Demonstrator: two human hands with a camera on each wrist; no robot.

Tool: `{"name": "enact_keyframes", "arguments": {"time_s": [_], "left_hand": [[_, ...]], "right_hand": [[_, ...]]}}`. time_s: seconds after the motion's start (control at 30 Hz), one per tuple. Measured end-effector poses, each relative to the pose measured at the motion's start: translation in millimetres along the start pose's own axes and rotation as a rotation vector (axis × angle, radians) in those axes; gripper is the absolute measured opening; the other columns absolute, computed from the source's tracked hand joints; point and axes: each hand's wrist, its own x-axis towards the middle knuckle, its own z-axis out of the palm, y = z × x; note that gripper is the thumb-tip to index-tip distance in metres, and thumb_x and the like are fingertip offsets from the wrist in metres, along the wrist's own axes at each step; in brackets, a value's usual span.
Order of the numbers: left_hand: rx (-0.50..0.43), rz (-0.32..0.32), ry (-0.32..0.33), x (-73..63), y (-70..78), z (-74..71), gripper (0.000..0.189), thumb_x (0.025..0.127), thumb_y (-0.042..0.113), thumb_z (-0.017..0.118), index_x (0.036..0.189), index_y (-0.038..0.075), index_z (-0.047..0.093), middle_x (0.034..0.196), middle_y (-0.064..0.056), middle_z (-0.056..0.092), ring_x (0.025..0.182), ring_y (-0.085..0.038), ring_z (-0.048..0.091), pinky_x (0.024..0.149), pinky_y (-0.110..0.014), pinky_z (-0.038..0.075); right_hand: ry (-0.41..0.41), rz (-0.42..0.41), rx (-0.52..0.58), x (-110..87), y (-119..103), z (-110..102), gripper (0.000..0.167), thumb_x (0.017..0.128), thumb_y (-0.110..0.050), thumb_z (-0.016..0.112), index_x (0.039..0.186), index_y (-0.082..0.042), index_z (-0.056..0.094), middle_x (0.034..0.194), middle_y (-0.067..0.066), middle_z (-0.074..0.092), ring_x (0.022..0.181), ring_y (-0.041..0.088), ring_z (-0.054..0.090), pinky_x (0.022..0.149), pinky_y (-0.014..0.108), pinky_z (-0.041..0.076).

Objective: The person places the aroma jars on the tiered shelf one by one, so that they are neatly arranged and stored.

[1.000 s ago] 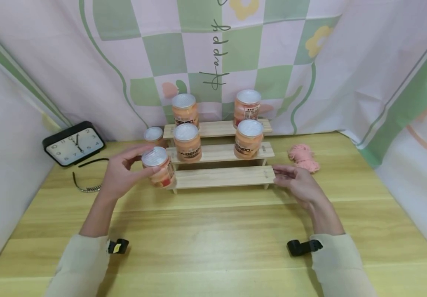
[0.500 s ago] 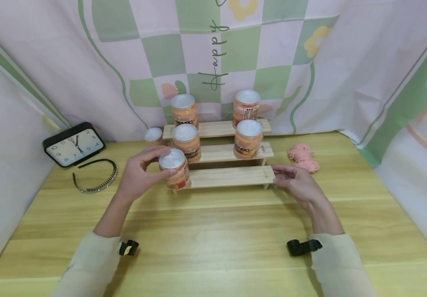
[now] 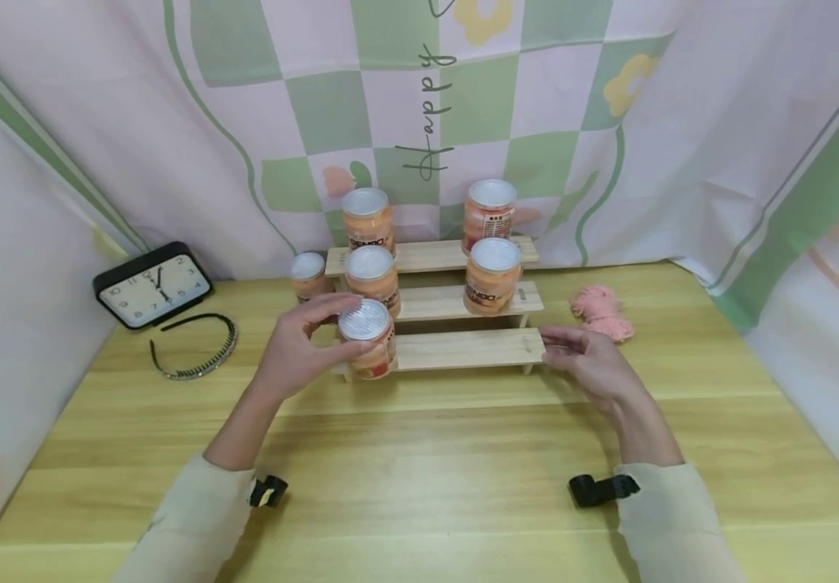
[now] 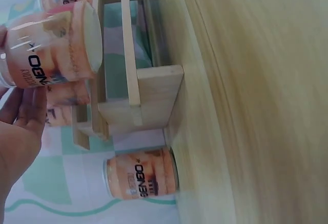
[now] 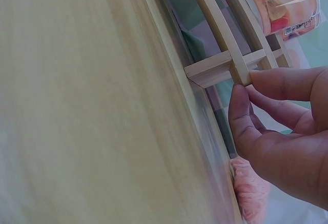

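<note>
My left hand (image 3: pixel 301 348) grips an orange-labelled can (image 3: pixel 370 350) with a pale ribbed lid, thumb in front and fingers behind. The can is upright over the left part of the lowest step of a three-step wooden rack (image 3: pixel 466 348). In the left wrist view, a gap shows between the held can (image 4: pixel 51 44) and the lowest board (image 4: pixel 129 44). At the other end, my right hand (image 3: pixel 590 362) pinches the tip of that lowest board, thumb and finger on its two faces in the right wrist view (image 5: pixel 287 111).
Two similar cans stand on the middle step, one left (image 3: pixel 372 275) and one right (image 3: pixel 493 279). The top step bears two more, left (image 3: pixel 368 223) and right (image 3: pixel 489 214). Another can (image 3: pixel 308 274) stands on the table beside the rack. Around are a clock (image 3: pixel 153 287), a headband (image 3: pixel 201 368) and pink yarn (image 3: pixel 602 313).
My left hand has carried the can rightward, from beside the rack's left end to over the lowest step. My right hand has stayed at the board's right end.
</note>
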Motion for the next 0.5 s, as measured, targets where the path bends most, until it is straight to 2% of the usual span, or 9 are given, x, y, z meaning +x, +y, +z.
{"name": "enact_keyframes", "arguments": {"time_s": [0.23,0.43,0.5], "left_hand": [[-0.017,-0.011,-0.006,0.8,3.2,10.6,0.054,0.074,-0.005,0.087,0.125,-0.003,0.069,0.129,-0.012,0.066,0.11,-0.023,0.063,0.087,-0.032,0.056],[-0.024,-0.05,-0.012,2.9,5.4,24.1,0.053,0.076,0.0,0.087,0.126,-0.002,0.069,0.131,-0.01,0.066,0.112,-0.024,0.063,0.089,-0.05,0.055],[-0.028,-0.06,-0.008,3.5,7.4,28.2,0.054,0.076,0.001,0.087,0.126,-0.002,0.069,0.132,-0.011,0.066,0.116,-0.025,0.062,0.091,-0.052,0.054]], "right_hand": [[-0.013,-0.004,-0.002,0.5,-1.1,2.2,0.056,0.099,0.006,0.054,0.151,0.012,0.032,0.145,0.031,0.04,0.11,0.015,0.057,0.096,0.027,0.052],[-0.005,0.002,-0.021,-0.1,-0.4,0.9,0.057,0.1,0.005,0.055,0.152,0.01,0.033,0.146,0.029,0.04,0.111,0.016,0.056,0.095,0.027,0.053],[-0.005,0.003,-0.022,0.2,-0.1,0.6,0.056,0.1,0.004,0.055,0.152,0.01,0.033,0.146,0.029,0.04,0.112,0.017,0.055,0.095,0.027,0.053]]}}
